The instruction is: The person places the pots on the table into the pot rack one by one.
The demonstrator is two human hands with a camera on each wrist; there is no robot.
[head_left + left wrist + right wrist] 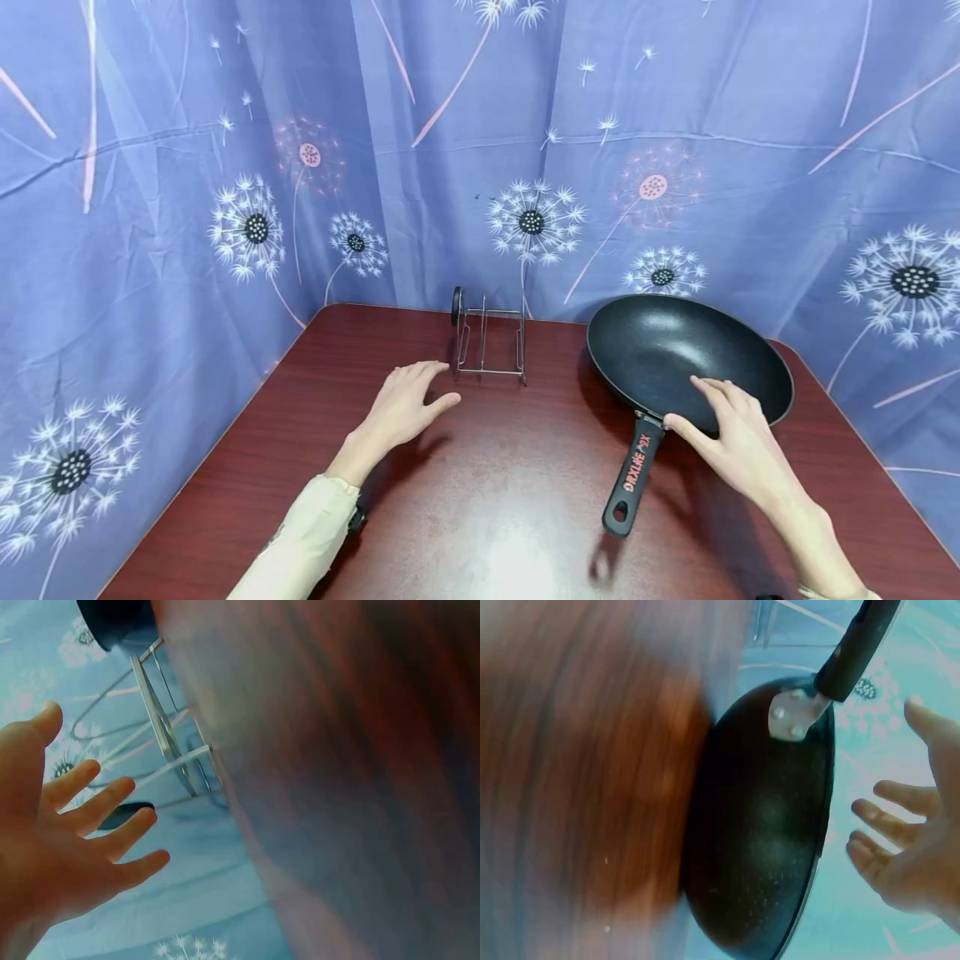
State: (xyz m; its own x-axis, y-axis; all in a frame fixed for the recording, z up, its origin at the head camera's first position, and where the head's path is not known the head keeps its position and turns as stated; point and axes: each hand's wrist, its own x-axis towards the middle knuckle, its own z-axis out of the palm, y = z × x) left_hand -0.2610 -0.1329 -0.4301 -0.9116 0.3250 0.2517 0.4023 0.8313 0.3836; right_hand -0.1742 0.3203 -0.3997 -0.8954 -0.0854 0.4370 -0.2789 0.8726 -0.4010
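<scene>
The reddish-brown table [465, 508] bears a black frying pan [660, 354] at its right side, bowl facing upward. The pan's long axis runs obliquely; its handle [632, 475] points toward the person and slightly left. Left of the pan, a wire rack [483, 333] stands near the far edge. The right hand [738, 442] hovers over the pan's near rim, released. The left hand [405, 404], also released, hovers near the rack, fingers extended.
</scene>
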